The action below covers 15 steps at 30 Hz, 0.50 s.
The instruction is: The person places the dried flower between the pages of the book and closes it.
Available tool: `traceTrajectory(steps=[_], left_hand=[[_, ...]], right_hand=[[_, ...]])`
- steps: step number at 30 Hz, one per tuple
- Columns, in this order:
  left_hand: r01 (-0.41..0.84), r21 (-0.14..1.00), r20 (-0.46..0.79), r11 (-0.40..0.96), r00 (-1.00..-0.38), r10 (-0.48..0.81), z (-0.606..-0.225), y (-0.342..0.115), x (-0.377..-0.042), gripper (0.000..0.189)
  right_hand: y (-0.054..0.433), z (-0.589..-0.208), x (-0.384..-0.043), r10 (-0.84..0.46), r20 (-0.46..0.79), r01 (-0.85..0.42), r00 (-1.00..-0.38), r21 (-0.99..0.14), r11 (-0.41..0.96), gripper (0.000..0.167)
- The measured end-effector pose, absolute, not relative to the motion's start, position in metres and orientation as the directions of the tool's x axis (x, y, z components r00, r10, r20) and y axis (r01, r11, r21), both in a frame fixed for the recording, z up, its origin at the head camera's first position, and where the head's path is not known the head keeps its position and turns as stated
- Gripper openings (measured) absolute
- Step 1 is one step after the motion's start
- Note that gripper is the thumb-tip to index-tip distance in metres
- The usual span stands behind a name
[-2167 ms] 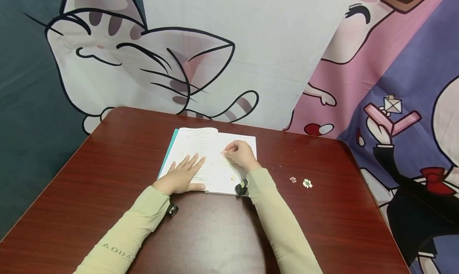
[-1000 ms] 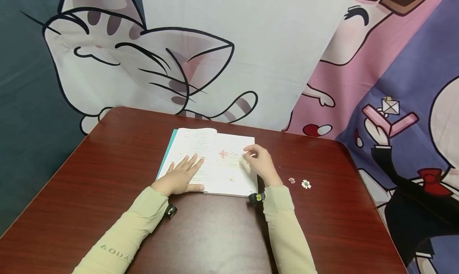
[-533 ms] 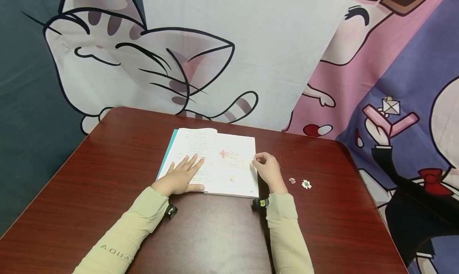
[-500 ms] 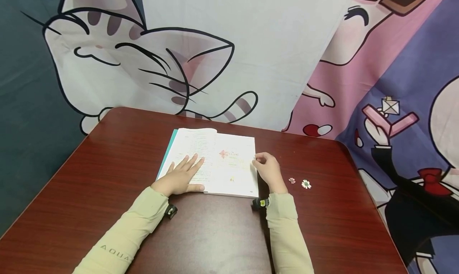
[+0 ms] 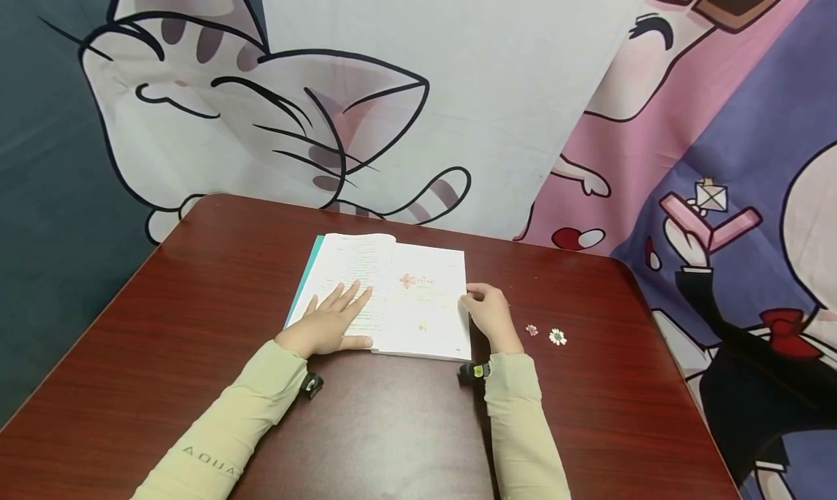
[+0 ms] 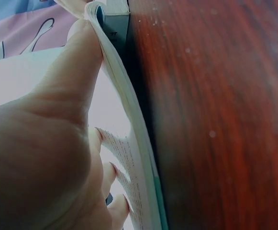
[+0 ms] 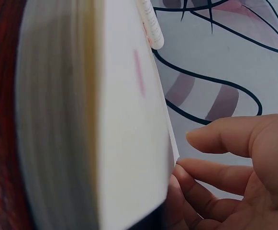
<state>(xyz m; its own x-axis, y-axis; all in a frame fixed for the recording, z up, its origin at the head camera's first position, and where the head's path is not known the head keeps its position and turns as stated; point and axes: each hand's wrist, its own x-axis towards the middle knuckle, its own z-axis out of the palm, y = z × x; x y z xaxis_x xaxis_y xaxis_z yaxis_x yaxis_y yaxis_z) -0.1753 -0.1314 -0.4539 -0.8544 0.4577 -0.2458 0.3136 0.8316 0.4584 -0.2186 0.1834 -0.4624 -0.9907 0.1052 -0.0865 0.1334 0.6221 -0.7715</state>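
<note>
An open book point(image 5: 433, 339) lies on the table with its teal cover edge point(image 5: 306, 276) showing at the left. My left hand point(image 5: 327, 325) presses flat on its left page, fingers spread; in the left wrist view the thumb point(image 6: 74, 72) lies along the page's near edge. A pink flower point(image 5: 407, 280) lies flat on the right page, with a small yellow flower point(image 5: 422, 327) below it. My right hand point(image 5: 489, 312) is at the book's right edge. In the right wrist view a fingertip touches the page edge, and the thumb point(image 7: 215, 136) stays apart from it.
Right of the book, a small pinkish flower point(image 5: 532, 330) and a white daisy point(image 5: 557, 337) lie on the dark red table point(image 5: 392, 427). Behind the table hangs a cartoon-printed cloth point(image 5: 510, 107). Both wrists wear a small black camera.
The right hand has let go of the pink flower on the right page and moved right to the book's edge. The left hand has stayed on the left page.
</note>
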Motion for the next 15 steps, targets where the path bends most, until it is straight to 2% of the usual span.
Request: traceTrajectory(steps=[15], left_hand=[[0.310, 0.462, -0.246, 0.831, -0.855, 0.456, -0.451, -0.130, -0.175, 0.095]], right_hand=[[0.184, -0.452, -0.216, 0.105, -0.037, 0.092, -0.994, -0.804, 0.588, 0.036]])
